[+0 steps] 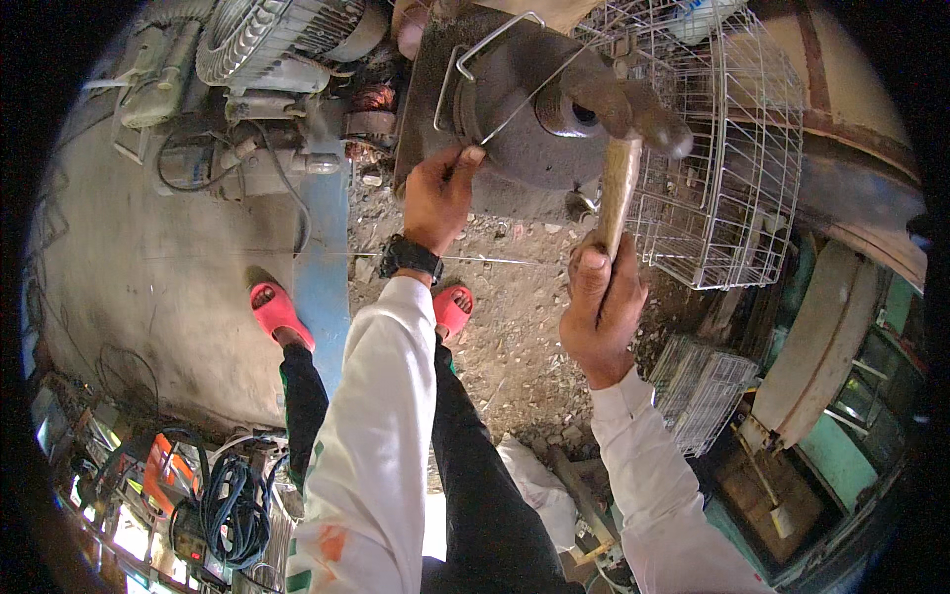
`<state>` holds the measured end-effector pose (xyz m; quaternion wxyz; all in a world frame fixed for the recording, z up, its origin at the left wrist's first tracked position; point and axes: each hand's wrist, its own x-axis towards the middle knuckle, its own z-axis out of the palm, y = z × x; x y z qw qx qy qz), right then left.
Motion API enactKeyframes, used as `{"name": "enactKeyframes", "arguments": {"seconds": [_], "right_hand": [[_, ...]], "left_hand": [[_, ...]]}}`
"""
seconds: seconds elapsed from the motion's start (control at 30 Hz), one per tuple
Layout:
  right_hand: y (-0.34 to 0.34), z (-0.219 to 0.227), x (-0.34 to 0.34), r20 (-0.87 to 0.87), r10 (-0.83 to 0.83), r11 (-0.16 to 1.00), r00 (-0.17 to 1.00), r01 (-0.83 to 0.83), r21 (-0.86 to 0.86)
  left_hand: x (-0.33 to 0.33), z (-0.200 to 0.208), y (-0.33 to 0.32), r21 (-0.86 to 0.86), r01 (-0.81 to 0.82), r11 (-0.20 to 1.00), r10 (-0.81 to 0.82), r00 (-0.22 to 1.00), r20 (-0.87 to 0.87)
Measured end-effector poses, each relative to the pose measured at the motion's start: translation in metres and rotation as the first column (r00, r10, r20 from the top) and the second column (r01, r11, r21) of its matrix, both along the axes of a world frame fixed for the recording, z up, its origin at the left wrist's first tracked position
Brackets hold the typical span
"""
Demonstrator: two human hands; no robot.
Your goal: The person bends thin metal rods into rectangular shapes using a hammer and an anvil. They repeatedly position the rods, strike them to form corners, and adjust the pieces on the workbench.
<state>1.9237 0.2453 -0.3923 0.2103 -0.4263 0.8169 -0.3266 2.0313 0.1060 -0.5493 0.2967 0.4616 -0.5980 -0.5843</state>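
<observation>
My left hand [442,194] is closed, with thumb and forefinger pinching the near end of a thin metal rod [529,102]. The rod slants up and right over a dark, round metal block [515,153]. My right hand [604,307] is wrapped round the wooden handle of a hammer [620,178]. Its dark, worn head is raised over the right side of the block, hiding part of it and the rod's far end. Beyond my left hand lies a bent silver rod [473,61]; whether it joins the pinched rod I cannot tell.
A wire cage [727,168] stands close to the right of the hammer, with another wire rack [698,391] nearer. Motor parts [233,163] and a finned housing [267,40] lie at the far left. Coiled cable [236,510] sits at lower left. Rubble covers the ground [515,346].
</observation>
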Motion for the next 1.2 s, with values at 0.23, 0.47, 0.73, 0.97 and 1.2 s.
{"name": "enactKeyframes", "arguments": {"seconds": [0.23,0.47,0.73,0.97,1.2], "right_hand": [[-0.003,-0.027,-0.015,-0.053,0.06,0.953,0.997,-0.041,0.3],[0.001,-0.009,-0.002,-0.073,0.056,0.998,0.996,-0.055,0.013],[-0.001,0.001,0.003,-0.035,0.049,0.996,0.998,-0.046,0.073],[-0.001,-0.023,-0.008,-0.012,0.08,0.949,0.997,-0.073,0.306],[0.0,-0.006,0.001,0.007,0.043,0.991,0.999,-0.044,0.124]], "left_hand": [[-0.006,0.003,0.011,0.05,-0.112,0.992,0.111,0.994,0.019],[-0.004,0.007,0.006,0.059,0.021,0.998,-0.022,1.0,0.017],[0.003,-0.002,0.009,0.028,0.043,0.999,-0.044,0.999,0.029],[-0.003,-0.004,0.012,0.031,-0.006,0.999,0.006,1.0,0.003],[0.001,-0.005,0.013,0.01,0.037,0.999,-0.037,0.998,0.051]]}}
